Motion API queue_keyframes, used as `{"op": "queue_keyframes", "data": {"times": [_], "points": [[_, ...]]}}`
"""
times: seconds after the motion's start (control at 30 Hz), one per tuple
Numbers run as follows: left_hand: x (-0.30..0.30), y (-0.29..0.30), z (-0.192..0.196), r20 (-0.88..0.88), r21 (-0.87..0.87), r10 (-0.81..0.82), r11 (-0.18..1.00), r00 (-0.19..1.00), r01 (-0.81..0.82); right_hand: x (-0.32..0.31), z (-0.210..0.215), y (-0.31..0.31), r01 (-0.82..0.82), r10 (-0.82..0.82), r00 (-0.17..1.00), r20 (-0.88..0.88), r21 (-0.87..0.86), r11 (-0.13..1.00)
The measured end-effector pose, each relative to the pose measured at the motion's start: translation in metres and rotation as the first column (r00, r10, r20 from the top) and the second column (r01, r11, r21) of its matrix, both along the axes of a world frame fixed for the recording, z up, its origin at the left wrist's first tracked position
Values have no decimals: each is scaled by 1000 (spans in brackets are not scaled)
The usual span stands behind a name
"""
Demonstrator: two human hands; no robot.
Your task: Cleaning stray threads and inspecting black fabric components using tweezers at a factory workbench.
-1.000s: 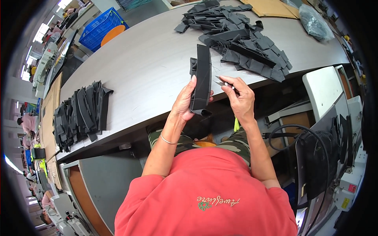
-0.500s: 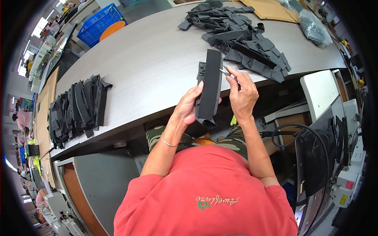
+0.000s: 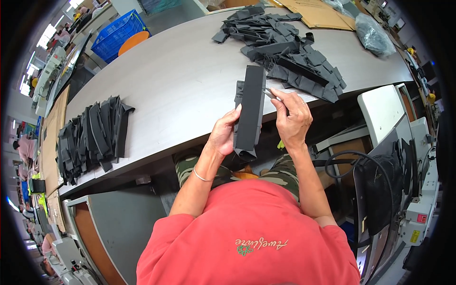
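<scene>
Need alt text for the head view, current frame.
Left hand holds a long dark grey fabric piece at the near edge of a pale grey table; right hand holds a small pointed metallic tool close to the piece's right edge. A bunched row of similar pieces lies at left, a loose heap beyond the hands.
</scene>
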State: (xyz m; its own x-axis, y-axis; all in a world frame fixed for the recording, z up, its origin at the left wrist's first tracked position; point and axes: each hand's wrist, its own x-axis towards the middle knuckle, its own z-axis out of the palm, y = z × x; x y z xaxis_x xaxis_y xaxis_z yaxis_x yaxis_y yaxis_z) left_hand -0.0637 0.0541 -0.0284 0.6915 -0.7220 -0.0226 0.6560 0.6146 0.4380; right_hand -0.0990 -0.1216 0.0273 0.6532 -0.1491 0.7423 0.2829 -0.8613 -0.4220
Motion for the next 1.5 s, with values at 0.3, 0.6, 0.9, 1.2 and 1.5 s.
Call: {"op": "queue_keyframes", "data": {"times": [0.3,0.6,0.9,1.2,1.5], "points": [[-9,-3,5,6,-4,23,1000,1000,-23,2,-4,7,-23,26,1000,-13,189,982],[-9,-3,5,6,101,91,991,996,-91,-3,1,-7,-122,184,978,-98,446,887],[-10,-8,13,71,141,90,985,993,-99,-3,5,7,-96,125,984,-126,212,972],[-10,-5,16,29,124,67,990,997,-70,-1,0,10,-126,145,985,-93,189,974],[-9,-3,13,-1,85,32,996,999,-32,2,-4,8,-151,163,985,-57,177,973]]}}
